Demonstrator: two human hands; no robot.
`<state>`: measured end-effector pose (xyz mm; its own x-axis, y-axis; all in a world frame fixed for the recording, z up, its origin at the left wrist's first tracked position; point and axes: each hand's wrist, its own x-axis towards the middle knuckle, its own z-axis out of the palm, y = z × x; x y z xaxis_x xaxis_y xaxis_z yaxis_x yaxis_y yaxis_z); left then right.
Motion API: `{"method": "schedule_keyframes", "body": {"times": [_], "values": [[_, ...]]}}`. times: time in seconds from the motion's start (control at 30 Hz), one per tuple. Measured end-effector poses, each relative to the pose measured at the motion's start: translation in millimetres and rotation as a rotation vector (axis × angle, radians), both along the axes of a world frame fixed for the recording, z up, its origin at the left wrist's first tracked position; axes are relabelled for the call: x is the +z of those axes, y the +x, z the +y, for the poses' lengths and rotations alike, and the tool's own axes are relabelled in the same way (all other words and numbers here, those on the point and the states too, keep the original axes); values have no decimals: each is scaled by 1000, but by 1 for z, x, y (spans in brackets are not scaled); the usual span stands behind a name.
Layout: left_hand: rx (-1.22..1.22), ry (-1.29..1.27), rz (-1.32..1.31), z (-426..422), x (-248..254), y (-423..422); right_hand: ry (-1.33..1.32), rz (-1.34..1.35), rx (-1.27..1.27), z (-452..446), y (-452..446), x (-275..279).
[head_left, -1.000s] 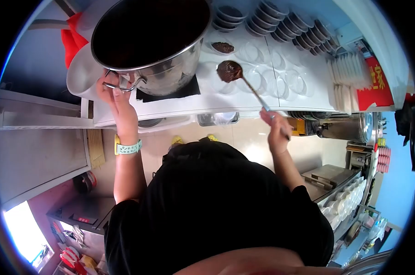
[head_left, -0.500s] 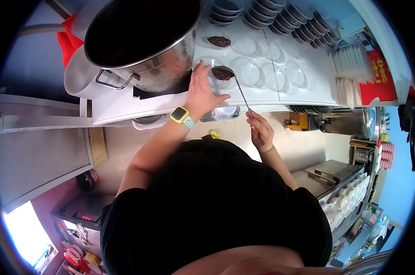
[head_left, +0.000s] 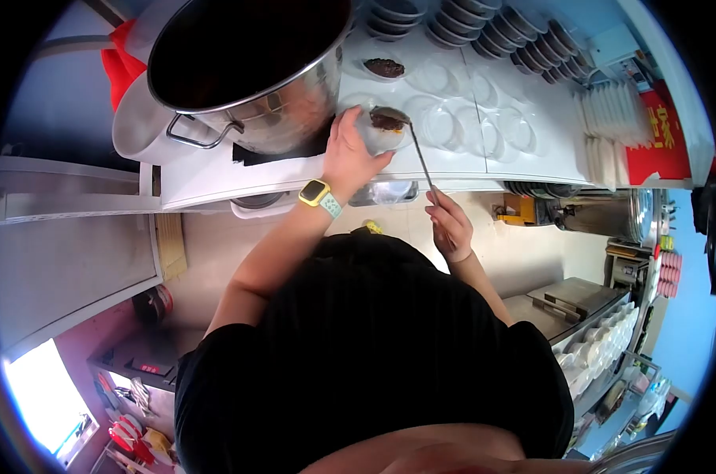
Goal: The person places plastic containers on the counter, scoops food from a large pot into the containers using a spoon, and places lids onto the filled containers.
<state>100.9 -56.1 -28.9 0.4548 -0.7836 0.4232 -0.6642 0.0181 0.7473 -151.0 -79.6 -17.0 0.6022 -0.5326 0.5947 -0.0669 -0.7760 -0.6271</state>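
My left hand (head_left: 350,156), with a yellow-cased watch on its wrist, grips a clear plastic bowl (head_left: 385,142) at the near edge of the white counter, fingers and thumb around its side. The bowl looks tilted, with dark, chunky sauce inside. In my right hand (head_left: 450,227) is the thin handle of a long ladle (head_left: 423,162). Its head reaches the bowl's mouth and is partly lost in the dark sauce (head_left: 387,119). Just beyond stands another clear bowl with a dark heap of sauce (head_left: 385,68).
A large steel pot (head_left: 287,110) with dark contents stands left of my hand. More clear bowls (head_left: 441,126) spread to the right. Stacked bowls (head_left: 453,24) line the back, and white packets (head_left: 607,114) sit at the right end. A white basin (head_left: 133,126) is behind the pot.
My left hand has closed around the bowl, which now looks tilted. The ladle head has stayed at the bowl, and the dark sauce now lies inside it.
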Motion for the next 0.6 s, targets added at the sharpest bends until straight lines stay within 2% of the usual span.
{"method": "schedule_keyframes", "body": {"times": [0.07,0.17,0.23,0.3,0.6], "values": [[-3,0,-12,0,-1,-1,15,66,14,-2,-3,0],[9,14,-61,0,0,0,37,-39,-2,-1,-7,1],[13,26,-97,0,-1,1,39,64,23,-2,-7,-2],[29,48,-153,-1,1,0,27,46,6,-1,-10,-5],[14,89,-79,0,6,-2,76,-3,12,2,-13,-2]]}}
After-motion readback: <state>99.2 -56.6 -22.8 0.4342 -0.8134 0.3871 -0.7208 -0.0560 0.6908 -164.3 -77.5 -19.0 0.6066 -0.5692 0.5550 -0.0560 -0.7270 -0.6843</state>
